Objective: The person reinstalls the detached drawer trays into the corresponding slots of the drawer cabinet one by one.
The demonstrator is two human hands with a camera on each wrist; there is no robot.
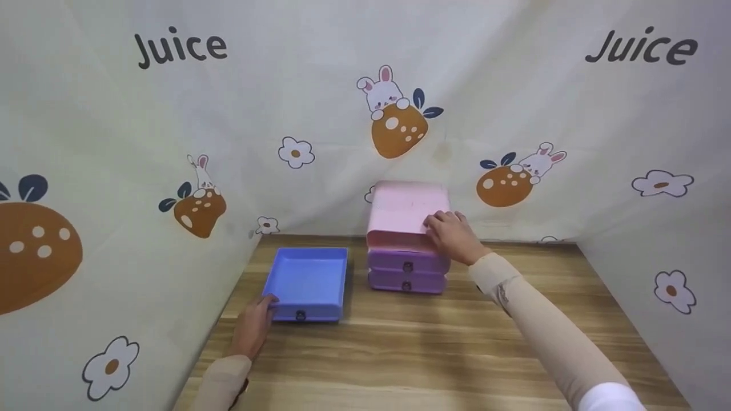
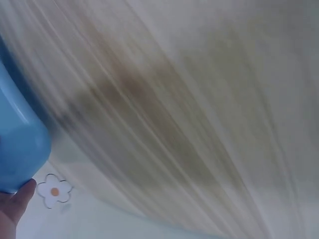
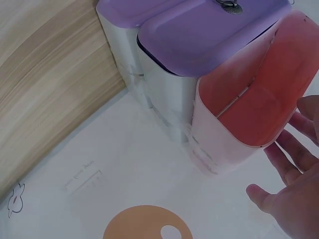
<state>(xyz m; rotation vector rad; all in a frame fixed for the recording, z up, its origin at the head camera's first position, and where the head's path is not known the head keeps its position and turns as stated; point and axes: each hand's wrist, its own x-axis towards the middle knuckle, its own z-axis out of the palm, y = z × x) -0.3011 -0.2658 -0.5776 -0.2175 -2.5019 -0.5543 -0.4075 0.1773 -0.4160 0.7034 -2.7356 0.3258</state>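
A blue drawer (image 1: 308,279) with a small dark knob lies on the wooden table at the left. My left hand (image 1: 254,325) grips its front left corner; in the left wrist view a fingertip (image 2: 27,191) meets the rounded blue corner (image 2: 25,149). Right of it stands a stacked drawer unit, with a pink casing (image 1: 408,205) over two purple drawers (image 1: 388,262). The pink casing's front is an open slot with no drawer in it. My right hand (image 1: 457,237) rests on its upper right edge; its thumb (image 3: 259,195) stands away from the casing in the right wrist view.
The wooden table (image 1: 365,354) runs up to a pale cloth wall (image 1: 320,194) printed with rabbits, fruit and flowers. Cloth also hangs at the left and right sides. The drawer unit stands close to the back wall.
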